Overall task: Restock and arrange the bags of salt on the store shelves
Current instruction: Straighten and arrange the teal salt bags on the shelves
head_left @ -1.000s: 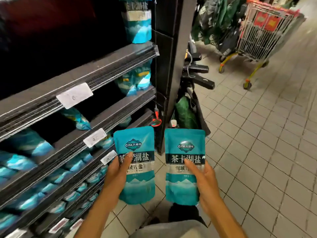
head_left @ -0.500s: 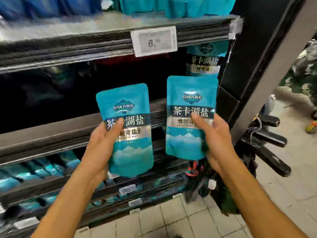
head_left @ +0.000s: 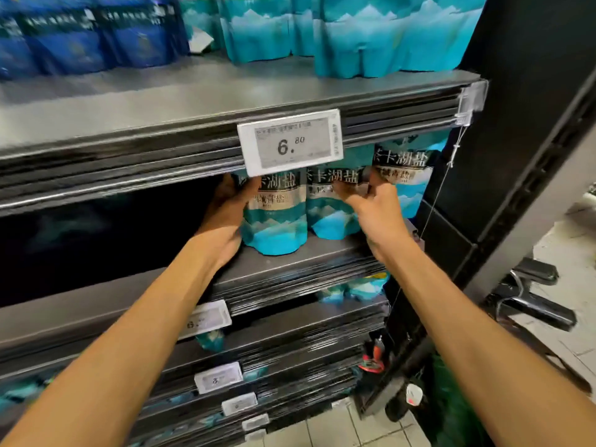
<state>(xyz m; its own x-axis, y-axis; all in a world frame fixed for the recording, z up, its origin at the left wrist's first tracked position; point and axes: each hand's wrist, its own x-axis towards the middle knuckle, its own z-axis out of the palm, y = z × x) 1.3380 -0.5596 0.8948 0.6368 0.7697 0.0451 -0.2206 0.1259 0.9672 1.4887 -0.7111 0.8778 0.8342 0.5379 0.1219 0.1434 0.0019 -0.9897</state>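
I am facing the dark grey metal store shelving [head_left: 290, 262], whose middle shelf carries the work. On the shelf above stands a row of teal plastic salt pouches [head_left: 371, 37], with dark blue pouches [head_left: 80, 37] to their left. The white electronic price tag [head_left: 290, 141] reading 6.80 clips to that upper shelf's front edge and hides the tops of what I am setting down.

My left hand [head_left: 225, 214] grips the left-hand teal salt pouch with the mountain print [head_left: 274, 217], thumb across its front and fingers behind, the pouch's base on the shelf near the front lip. My right hand [head_left: 371, 201] pinches the second teal salt pouch [head_left: 329, 214] from the front and right side; it stands touching the first. Just right of that sits a third matching pouch already shelved [head_left: 409, 175], by the black upright.

I judge this the placing step. To do it well I would press both bases flat, keep the labels square to the aisle (the left one looks slightly turned), close the row against the third pouch, and let go only once each stands alone. The shelf's left stretch is dark; I cannot tell what lies there.
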